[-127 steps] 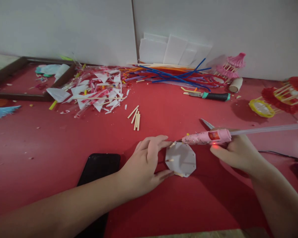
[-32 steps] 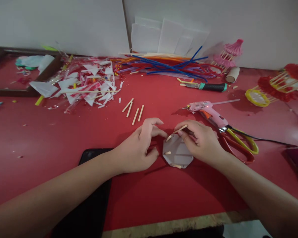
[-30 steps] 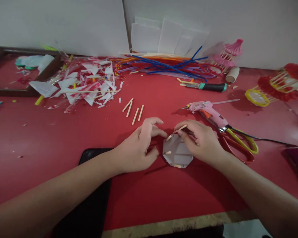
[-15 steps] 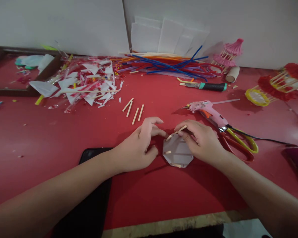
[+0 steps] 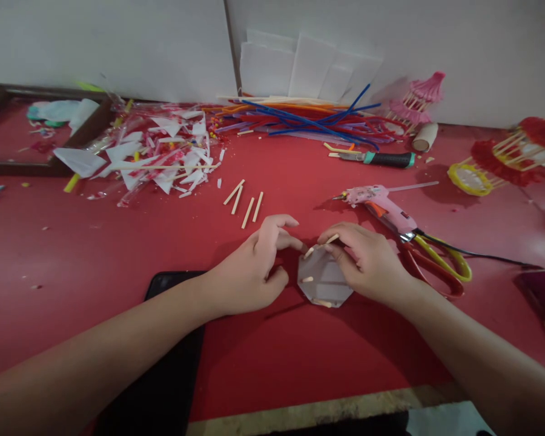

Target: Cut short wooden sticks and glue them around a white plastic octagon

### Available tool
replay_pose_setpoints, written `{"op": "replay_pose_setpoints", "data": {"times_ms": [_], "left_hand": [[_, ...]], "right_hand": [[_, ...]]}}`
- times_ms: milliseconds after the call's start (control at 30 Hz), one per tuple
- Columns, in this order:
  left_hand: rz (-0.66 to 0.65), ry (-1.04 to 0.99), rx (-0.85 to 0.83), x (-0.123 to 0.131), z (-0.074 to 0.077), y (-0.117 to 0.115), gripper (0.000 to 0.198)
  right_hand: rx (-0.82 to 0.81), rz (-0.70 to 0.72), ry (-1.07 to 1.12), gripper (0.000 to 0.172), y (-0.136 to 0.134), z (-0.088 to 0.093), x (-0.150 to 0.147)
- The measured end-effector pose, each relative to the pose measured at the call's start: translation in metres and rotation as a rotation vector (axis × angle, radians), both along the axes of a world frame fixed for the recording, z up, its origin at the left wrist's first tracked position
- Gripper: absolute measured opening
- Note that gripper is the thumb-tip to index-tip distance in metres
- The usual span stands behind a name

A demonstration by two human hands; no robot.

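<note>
A pale octagonal piece (image 5: 326, 283) lies on the red table, with short wooden sticks standing along its left and near edges. Between the thumb and forefinger of my right hand (image 5: 367, 257) is a short wooden stick (image 5: 333, 238), held at the far edge of the octagon. My left hand (image 5: 254, 269) is curved at the octagon's left side, fingers apart, its fingertips near or touching the far-left corner. Several loose wooden sticks (image 5: 249, 212) lie beyond my left hand.
A pink glue gun (image 5: 381, 206) and scissors (image 5: 440, 266) lie to the right, a utility knife (image 5: 386, 158) behind them. Pipe cleaners (image 5: 309, 121) and scraps (image 5: 163, 151) line the back. A black tablet-like slab (image 5: 163, 363) lies under my left forearm. Small pagoda models (image 5: 495, 160) stand at right.
My right hand has shifted very slightly, and the stick in its fingers sits a little lower and further left. My left hand has stayed in place.
</note>
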State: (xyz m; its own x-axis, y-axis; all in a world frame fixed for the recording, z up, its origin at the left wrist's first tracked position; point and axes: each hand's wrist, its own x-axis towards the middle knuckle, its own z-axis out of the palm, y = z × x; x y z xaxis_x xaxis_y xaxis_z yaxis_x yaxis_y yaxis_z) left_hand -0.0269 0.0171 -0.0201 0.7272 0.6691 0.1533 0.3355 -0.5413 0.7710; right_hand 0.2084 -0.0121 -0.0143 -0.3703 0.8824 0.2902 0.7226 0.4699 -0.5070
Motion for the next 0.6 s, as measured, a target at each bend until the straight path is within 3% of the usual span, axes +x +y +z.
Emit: {"op": "replay_pose_setpoints", "data": {"times_ms": [600], "left_hand": [[0.0, -0.022, -0.008, 0.0005, 0.0, 0.0002, 0.07]], "right_hand": [[-0.01, 0.017, -0.044, 0.017, 0.0015, 0.0006, -0.0049]]}}
